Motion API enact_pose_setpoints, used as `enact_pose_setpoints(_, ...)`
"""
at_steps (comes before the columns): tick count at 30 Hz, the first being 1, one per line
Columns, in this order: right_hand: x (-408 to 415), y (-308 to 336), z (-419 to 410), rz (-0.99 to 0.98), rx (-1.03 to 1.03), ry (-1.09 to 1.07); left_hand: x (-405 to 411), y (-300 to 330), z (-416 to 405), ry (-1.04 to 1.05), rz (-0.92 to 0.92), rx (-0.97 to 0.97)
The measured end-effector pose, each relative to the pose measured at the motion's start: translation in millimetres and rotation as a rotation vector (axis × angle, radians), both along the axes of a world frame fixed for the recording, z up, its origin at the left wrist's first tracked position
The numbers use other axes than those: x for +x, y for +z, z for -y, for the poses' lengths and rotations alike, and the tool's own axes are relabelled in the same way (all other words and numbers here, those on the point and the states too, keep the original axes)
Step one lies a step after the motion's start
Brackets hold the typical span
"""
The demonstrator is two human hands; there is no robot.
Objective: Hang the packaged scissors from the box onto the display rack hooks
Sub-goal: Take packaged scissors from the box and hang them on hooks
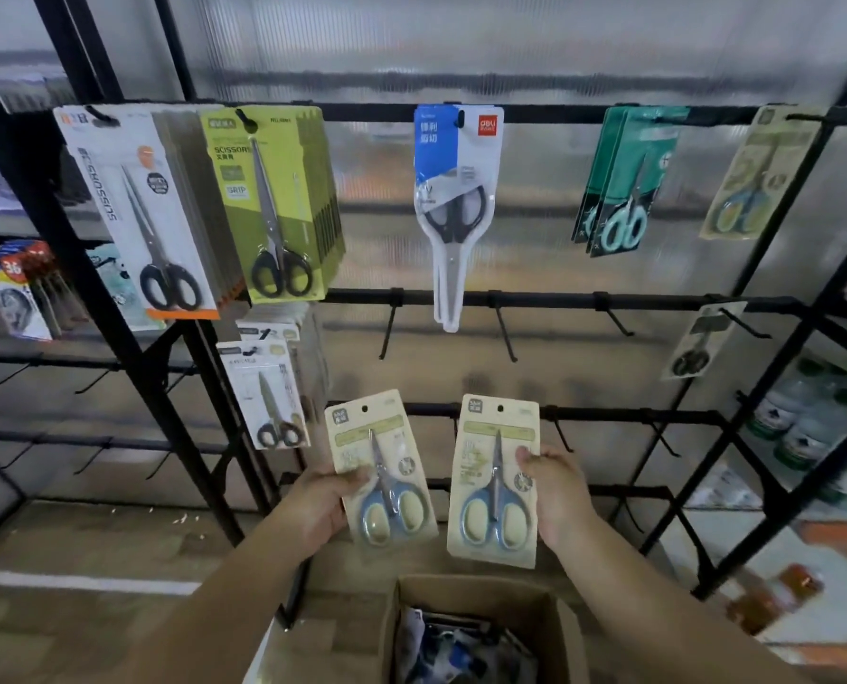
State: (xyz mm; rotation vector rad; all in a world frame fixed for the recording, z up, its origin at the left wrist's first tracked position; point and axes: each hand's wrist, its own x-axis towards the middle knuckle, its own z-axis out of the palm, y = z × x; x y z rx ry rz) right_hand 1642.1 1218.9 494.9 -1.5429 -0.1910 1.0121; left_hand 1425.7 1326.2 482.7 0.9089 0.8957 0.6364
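At the 6 o'clock edge of the view sits the open cardboard box (480, 629), with more packaged stock jumbled inside, too dark to sort out. Just above it the person holds up two matching cream cards of small blue-handled scissors side by side, holes uppermost. The left hand (323, 506) grips the left scissors pack (381, 469) by its left edge, thumb curled over the front near the blades and fingers hidden behind; that card tilts a little, its top leaning toward 11 o'clock. The right hand (557, 491) pinches the right scissors pack (498, 478) at its right edge, thumb on the front, and this one stands nearly upright. Both grips are narrow, closed on thin card, and the two packs are close but apart. To hang them well, I judge it best to deal with one at a time: level the tilted card, bring its punched hole square to a hook tip, and slide it straight back rather than twisting, since an edge grip lets the card swivel. Bare hooks (503, 333) wait at 12 o'clock on the middle bar of the black display rack (559, 301), beyond the packs. Farther up, at 1 o'clock, a similar cream pack (757, 175) hangs at the top right, which looks like the matching spot, with the blue-and-white Deli pack (456, 199) hanging centre.
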Motion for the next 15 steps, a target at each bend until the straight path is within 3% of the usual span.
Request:
enact_pose_setpoints(5, 8.9, -12.1, 19.9, -0.004, -0.047, -0.093, -3.4, -11.6, -1.4, 0.070, -0.083, 0.023)
enact_pose_setpoints(15, 55.3, -9.7, 63.7, 0.089, -0.095, -0.297, 47.2, -7.5, -1.7, -0.043, -0.091, 0.003)
